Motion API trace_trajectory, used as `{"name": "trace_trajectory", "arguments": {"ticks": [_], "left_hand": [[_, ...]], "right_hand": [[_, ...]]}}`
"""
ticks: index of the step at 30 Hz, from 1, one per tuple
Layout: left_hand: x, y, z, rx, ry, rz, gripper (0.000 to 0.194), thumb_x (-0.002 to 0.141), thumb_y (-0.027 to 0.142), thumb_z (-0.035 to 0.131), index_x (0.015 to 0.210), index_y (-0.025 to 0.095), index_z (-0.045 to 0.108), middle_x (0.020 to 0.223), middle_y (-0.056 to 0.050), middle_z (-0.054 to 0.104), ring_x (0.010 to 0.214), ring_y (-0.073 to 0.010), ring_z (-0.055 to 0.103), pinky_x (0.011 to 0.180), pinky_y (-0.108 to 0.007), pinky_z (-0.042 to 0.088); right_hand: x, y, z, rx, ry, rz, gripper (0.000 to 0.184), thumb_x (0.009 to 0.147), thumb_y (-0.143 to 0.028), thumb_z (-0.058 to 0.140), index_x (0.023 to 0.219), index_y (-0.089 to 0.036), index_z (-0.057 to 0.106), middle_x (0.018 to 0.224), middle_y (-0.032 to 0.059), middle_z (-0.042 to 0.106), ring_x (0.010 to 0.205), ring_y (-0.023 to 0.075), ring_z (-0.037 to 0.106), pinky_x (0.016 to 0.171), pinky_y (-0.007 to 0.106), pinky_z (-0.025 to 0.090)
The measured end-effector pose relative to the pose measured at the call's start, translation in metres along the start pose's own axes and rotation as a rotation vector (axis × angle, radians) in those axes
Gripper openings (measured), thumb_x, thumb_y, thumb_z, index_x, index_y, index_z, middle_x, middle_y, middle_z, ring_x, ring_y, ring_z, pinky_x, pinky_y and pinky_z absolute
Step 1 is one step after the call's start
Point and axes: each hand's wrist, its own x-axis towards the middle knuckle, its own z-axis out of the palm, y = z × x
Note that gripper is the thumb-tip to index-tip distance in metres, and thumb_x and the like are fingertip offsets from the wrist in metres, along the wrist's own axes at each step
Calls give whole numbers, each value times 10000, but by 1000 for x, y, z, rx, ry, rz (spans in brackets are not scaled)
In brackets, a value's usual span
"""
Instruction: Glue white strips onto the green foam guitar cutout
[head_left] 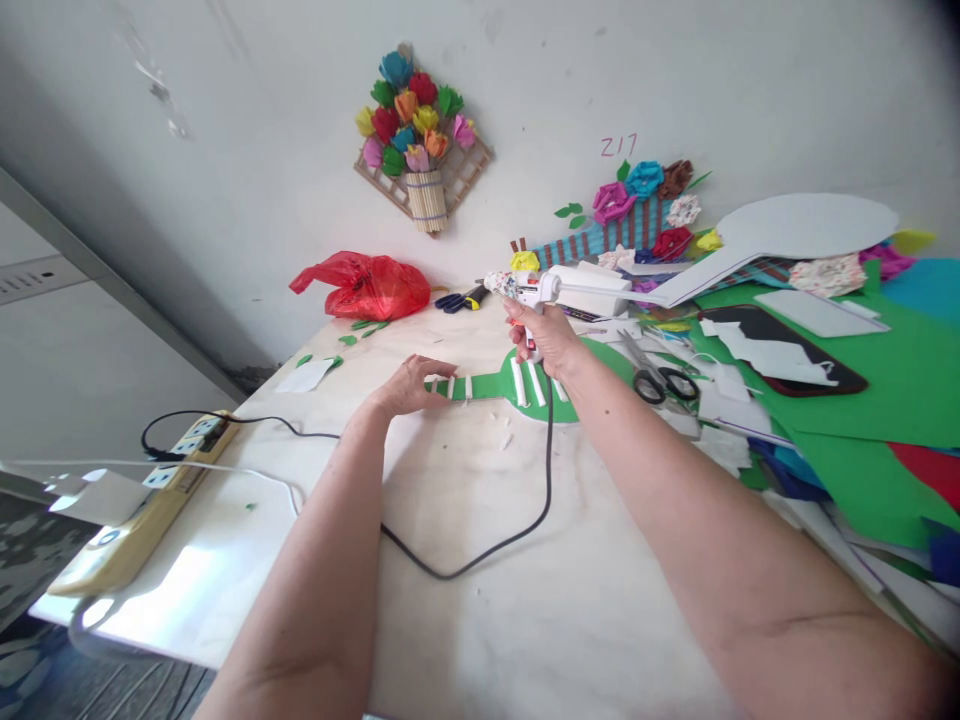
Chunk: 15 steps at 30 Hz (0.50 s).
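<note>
A green guitar-shaped cutout [491,386], with a rounded body and a narrow neck, lies flat on the table; several white rolled strips cross it. My left hand [412,385] is closed around the neck's left end, with its fingertips partly hidden. Above the rounded body, my right hand [553,338] grips a white hot glue gun [534,288] by its handle. The gun's front, wrapped in speckled material, points left. Its black cord [550,450] hangs down and loops across the table towards the left. Part of the cutout's body is hidden behind my right hand and forearm.
Scissors [660,380] lie to the right, beside paper scraps, green sheets [885,400] and a dark phone-like slab [840,375]. At the back are pliers [461,300] and a red plastic bag [375,288]. A power strip [142,515] sits at the left edge.
</note>
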Motion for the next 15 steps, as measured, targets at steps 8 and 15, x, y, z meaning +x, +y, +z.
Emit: {"name": "trace_trajectory", "arguments": {"ticks": [8, 15], "left_hand": [[5, 17, 3, 16, 66, 72, 433, 604, 391, 666, 1006, 229, 648, 1050, -48, 634, 1081, -246, 469, 986, -406, 293], [9, 13, 10, -94, 141, 147, 234, 688, 381, 605, 871, 261, 688, 1005, -28, 665, 1043, -221, 515, 986, -417, 277]], "right_hand": [[1, 1, 0, 8, 1, 0, 393, 667, -525, 623, 685, -166, 464, 430, -69, 452, 259, 43, 352, 286, 197, 356], [0, 1, 1, 8, 9, -2, 378, 681, -506, 619, 670, -163, 461, 428, -64, 458, 261, 47, 361, 280, 197, 353]]}}
